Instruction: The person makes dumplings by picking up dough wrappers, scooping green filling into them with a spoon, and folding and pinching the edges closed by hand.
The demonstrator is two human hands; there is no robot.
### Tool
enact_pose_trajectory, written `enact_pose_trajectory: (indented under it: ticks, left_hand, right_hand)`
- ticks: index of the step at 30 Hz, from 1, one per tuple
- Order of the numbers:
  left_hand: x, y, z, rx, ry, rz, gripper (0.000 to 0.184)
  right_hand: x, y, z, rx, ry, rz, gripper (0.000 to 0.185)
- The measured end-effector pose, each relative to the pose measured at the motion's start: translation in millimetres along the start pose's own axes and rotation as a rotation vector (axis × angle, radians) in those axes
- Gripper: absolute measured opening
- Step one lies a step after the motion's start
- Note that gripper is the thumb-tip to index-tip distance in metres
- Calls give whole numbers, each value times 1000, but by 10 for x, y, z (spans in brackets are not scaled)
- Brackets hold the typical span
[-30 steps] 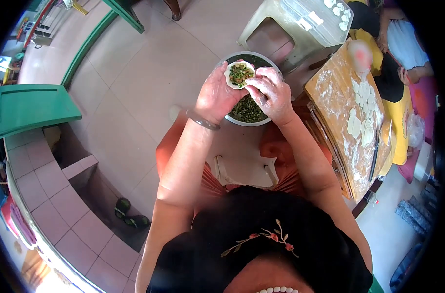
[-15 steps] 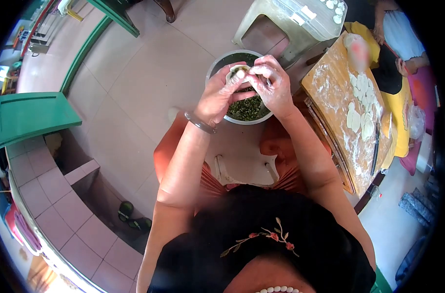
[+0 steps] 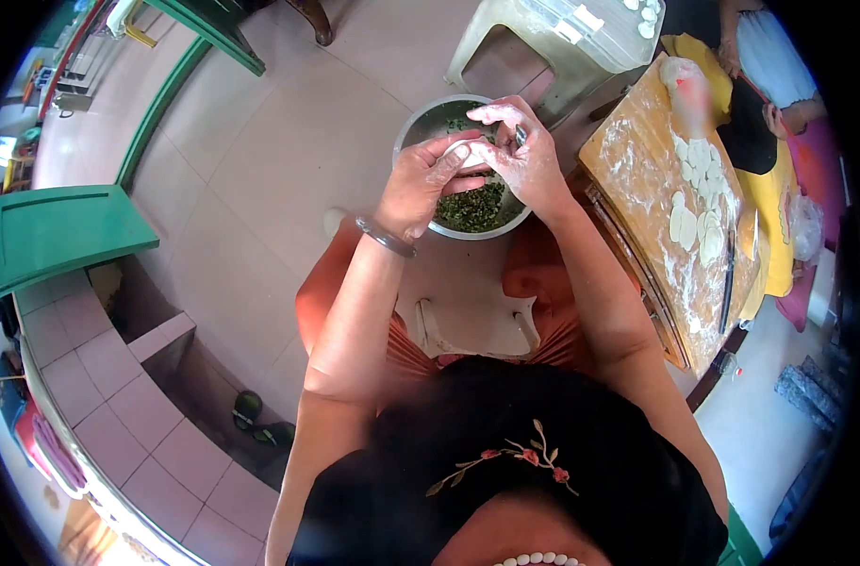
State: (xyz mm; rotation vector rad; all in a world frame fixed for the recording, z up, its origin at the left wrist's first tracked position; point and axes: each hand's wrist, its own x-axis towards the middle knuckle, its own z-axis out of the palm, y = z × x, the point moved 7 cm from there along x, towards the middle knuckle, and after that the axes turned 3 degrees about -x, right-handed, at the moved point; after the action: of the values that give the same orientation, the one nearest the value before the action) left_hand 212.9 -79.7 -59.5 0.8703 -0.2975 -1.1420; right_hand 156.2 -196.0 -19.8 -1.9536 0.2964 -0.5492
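Observation:
Over a metal bowl [image 3: 421, 127] of chopped green filling [image 3: 475, 208], my left hand [image 3: 422, 184] holds a folded white dumpling [image 3: 468, 156] between thumb and fingers. My right hand [image 3: 527, 160] touches the right side of the same dumpling with its thumb, while its index finger is lifted and stretched to the left. The dumpling's filling is out of sight inside the dough. A bracelet circles my left wrist, and a ring is on my right hand.
At the right, a floured wooden board [image 3: 628, 170] bears several dough wrappers [image 3: 702, 170] and a dark stick [image 3: 727, 292]. A stool [image 3: 477, 42] under a plastic container [image 3: 600, 33] with dumplings stands behind. Another person's hand [image 3: 775, 121] shows at upper right. A green door [image 3: 62, 231] is at left.
The open wrapper with filling has been folded over in my hands. My left thumb now presses on it, and my right index finger has lifted away.

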Motion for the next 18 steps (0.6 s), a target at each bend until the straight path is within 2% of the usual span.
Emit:
enact_pose_trajectory:
  ticks: [2, 5, 8, 11, 14, 16, 18]
  left_hand:
    - [2, -5, -25, -2, -1, 13, 52]
    - [-8, -2, -59, 11, 18, 39, 61]
    - [-20, 61, -36, 77, 21, 24, 68]
    - [-52, 137, 55, 123, -15, 44, 73]
    - [-64, 167, 124, 164, -101, 64, 78]
    - [-41, 154, 135, 272, -170, 79, 81]
    - [-81, 192, 202, 309, -131, 132, 76]
  right_hand:
    - [0, -28, 23, -42, -41, 17, 16]
    - [-4, 6, 44, -51, -76, -177, 17]
    - [-37, 66, 42, 48, -86, -15, 15]
    - [-30, -110, -29, 46, -40, -147, 12]
    - [-50, -138, -82, 193, 9, -49, 6]
    - [-47, -220, -99, 183, -10, -75, 5]
    - [-50, -249, -80, 144, -43, -68, 5]
